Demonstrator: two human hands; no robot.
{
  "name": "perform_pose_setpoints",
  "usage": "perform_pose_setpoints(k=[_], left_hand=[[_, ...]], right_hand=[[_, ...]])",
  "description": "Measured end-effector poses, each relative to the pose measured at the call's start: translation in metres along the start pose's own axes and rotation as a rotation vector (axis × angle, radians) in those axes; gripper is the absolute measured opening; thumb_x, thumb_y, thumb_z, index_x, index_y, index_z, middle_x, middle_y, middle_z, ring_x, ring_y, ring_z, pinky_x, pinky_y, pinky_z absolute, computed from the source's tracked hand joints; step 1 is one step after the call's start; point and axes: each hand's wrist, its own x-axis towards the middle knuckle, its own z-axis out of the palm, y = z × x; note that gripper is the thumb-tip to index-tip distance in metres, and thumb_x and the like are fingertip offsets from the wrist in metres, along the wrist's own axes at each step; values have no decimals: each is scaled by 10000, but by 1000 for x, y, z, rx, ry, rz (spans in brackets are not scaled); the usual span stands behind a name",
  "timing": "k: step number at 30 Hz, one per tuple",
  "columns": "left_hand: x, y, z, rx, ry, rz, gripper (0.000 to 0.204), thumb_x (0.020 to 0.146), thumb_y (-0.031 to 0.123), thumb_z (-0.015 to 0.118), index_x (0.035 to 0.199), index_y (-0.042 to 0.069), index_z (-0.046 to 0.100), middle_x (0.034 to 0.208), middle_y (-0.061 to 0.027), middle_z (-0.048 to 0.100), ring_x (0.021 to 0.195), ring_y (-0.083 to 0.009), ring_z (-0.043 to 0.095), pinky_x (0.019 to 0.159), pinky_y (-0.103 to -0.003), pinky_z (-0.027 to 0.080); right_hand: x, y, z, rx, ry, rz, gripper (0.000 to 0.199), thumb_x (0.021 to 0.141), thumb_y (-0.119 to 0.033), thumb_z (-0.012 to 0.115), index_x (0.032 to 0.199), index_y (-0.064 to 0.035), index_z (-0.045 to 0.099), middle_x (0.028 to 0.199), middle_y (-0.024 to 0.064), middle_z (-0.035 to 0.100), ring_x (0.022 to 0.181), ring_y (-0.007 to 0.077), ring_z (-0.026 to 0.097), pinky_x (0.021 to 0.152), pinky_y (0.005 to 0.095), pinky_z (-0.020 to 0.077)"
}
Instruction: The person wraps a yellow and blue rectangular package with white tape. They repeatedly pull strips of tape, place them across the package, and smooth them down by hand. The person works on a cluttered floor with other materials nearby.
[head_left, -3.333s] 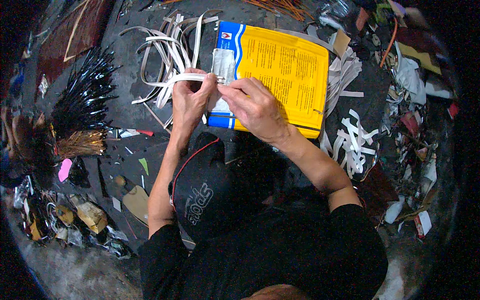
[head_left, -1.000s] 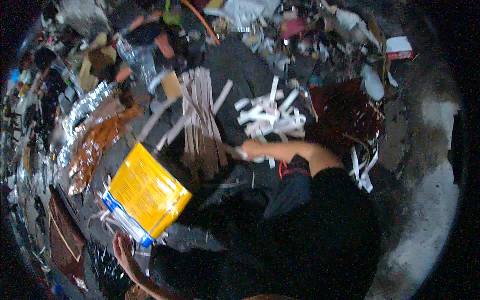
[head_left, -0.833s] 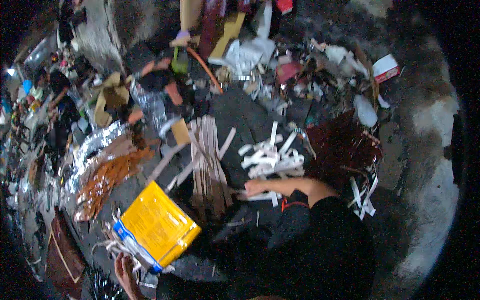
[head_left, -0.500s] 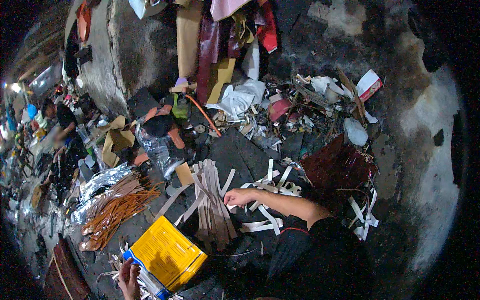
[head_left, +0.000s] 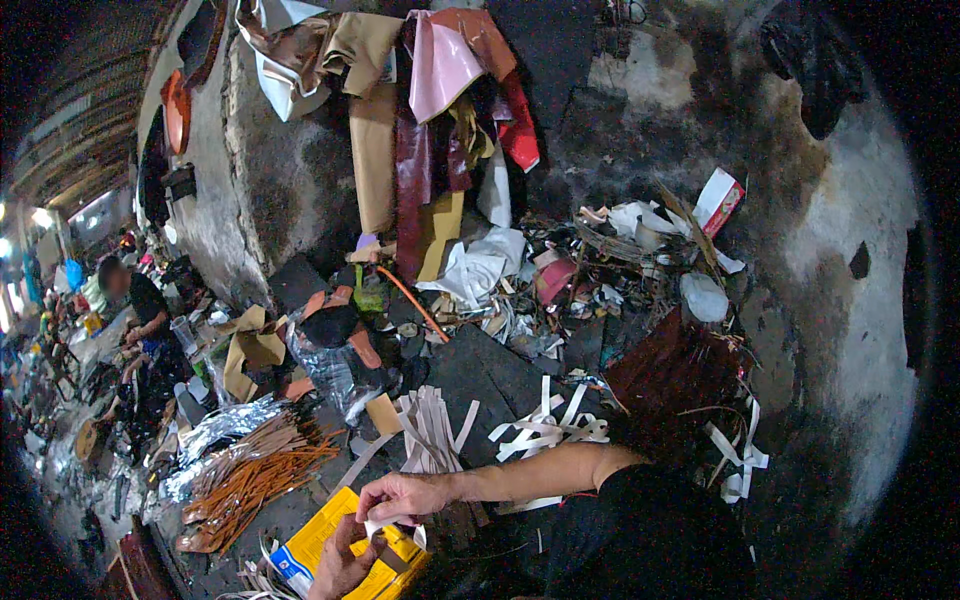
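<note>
while the bare right hand point(head_left: 395, 497) meets the bare left hand point(head_left: 345, 562), a small white piece of flat, thin material point(head_left: 374, 525) is between them, just under the right fingertips. the right fingers are bent, and their tips look closed in a pinch on this white piece. the left fingers are curled up toward the same place; whether they grip it or only touch it, i cannot tell. just below the fingers, a short grey-brown flat strip point(head_left: 393, 558) lies over a glossy yellow flat panel with a blue edge point(head_left: 325, 515); if it is joined to the white piece, i cannot see.

in my judgement, the white piece is very light and soft, so it should bend easily and not break, but being thin it may twist or slip. it is best taken near its end, flat between thumb and forefinger. the panel seems stiff and rather slippery, so it is better steadied at its edge.

beyond the fingers lies a bundle of long, pale grey-beige flat strips point(head_left: 428, 430); farther to their right is a loose heap of white flat strips point(head_left: 550, 430), and to the left of the fingers is a bundle of thin orange-brown strips point(head_left: 258, 490).
</note>
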Motion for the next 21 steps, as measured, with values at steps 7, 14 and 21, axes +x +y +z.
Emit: perform_pose_setpoints(k=[7, 14, 21], left_hand=[[-39, -35, -23, -324, -142, -31, 373, 911, -39, 432, 1274, 37, 472, 870, -93, 656, 691, -145, 587, 609, -265, 468], [-108, -47, -45, -144, -70, -415, 184, 971, 189, 550, 1048, 24, 575, 835, -8, 613, 732, -97, 564, 662, -255, 479], [-155, -79, -30, -515, 402, -581, 249, 903, 274, 656, 991, 43, 627, 836, -5, 653, 738, -82, 586, 647, -232, 455]], right_hand=[[-8, 34, -18, -726, -82, 36, 560, 716, -268, 783, 1127, -62, 462, 931, 111, 587, 860, 252, 599, 739, 379, 482], [-4, 74, -32, -688, -136, -15, 165, 917, -170, 578, 948, -10, 602, 870, 89, 600, 829, 209, 592, 745, 322, 476], [-13, 41, -47, -338, -100, 662, 227, 976, -232, 522, 1033, -18, 573, 785, 39, 643, 649, 88, 602, 581, 221, 496]])
